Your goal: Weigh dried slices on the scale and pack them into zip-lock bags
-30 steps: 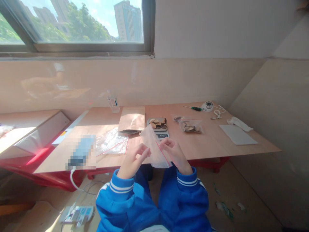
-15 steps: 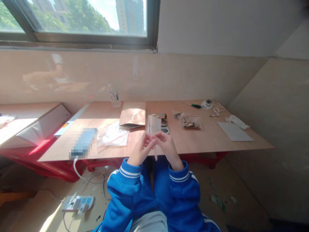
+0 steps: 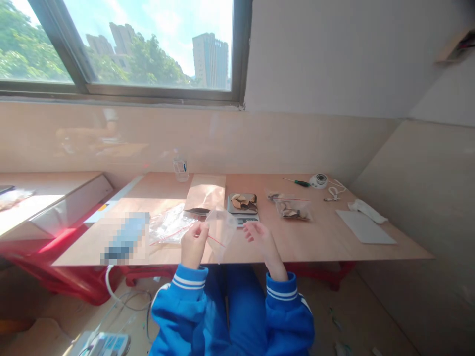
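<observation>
The left hand [image 3: 195, 240] pinched a thin clear bag [image 3: 222, 230] between thumb and fingers. The right hand [image 3: 260, 237] had nothing in it, with its fingers a bit bent, apart from the bag. The bag hung above the front of the counter [image 3: 315, 244], near a flat scale [image 3: 240, 220].

Only 1 hand had the bag by a small bit, so it could slip or flop over. Its 2 sides could also cling together, because the plastic looked so thin. If the bag swung forward, it could brush the curled brown pieces [image 3: 243, 202] and knock some off the scale. Those pieces looked dry and could crack if squeezed.

The bag was soft and see-through, with a red line across it. More clear bags [image 3: 168, 225] lay shiny and wrinkled to the left. The brown paper bag [image 3: 208, 190] looked smooth and flat. To the right, 2 filled bags [image 3: 295, 210] looked lumpy.
</observation>
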The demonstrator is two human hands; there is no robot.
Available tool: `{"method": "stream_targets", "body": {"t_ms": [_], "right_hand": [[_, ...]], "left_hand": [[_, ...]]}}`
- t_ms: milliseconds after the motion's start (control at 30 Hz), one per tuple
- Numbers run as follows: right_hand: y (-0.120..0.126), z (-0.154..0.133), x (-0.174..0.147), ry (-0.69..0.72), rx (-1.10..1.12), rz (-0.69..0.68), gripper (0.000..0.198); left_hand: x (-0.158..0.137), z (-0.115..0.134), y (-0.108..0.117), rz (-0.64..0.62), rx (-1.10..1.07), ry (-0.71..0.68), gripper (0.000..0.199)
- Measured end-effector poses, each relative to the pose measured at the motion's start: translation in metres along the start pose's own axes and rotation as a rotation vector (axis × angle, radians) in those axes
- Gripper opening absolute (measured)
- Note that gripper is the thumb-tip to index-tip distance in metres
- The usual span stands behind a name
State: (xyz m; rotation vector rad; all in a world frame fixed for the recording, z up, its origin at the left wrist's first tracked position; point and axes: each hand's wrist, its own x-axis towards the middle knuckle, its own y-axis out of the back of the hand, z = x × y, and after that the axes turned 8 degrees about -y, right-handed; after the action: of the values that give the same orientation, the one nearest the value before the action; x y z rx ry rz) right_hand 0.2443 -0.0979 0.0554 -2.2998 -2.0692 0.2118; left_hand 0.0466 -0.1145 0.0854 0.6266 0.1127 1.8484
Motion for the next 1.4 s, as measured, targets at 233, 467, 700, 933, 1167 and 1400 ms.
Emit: {"method": "stream_targets", "body": {"t_ms": [233,467,700,933,1167,1400], "right_hand": [[0.024,0.026,0.057,0.289,-0.274,0.280,0.036],[0.015,0.014,0.124,0.315,-0.899,0.093,0.060],[0.011,0.022,0.142,0.341,-1.133,-0.002,0.042],[0.018,0.029,0.150,0.420,-1.121,0.007,0.025],[0.018,0.017,0.153,0.405,-0.937,0.092,0.018],[-0.010,-0.015,0.132,0.327,-0.576,0.116,0.029]], "left_hand": [[0.011,0.011,-0.019,0.020,0.087,0.036,0.032],[0.020,0.001,-0.043,0.038,0.052,0.137,0.030],[0.014,-0.006,-0.051,0.027,-0.048,0.153,0.035],[0.009,-0.021,-0.058,0.012,-0.102,0.159,0.039],[0.009,-0.023,-0.064,0.018,-0.141,0.174,0.043],[0.003,-0.011,-0.069,-0.009,-0.039,0.202,0.040]]}}
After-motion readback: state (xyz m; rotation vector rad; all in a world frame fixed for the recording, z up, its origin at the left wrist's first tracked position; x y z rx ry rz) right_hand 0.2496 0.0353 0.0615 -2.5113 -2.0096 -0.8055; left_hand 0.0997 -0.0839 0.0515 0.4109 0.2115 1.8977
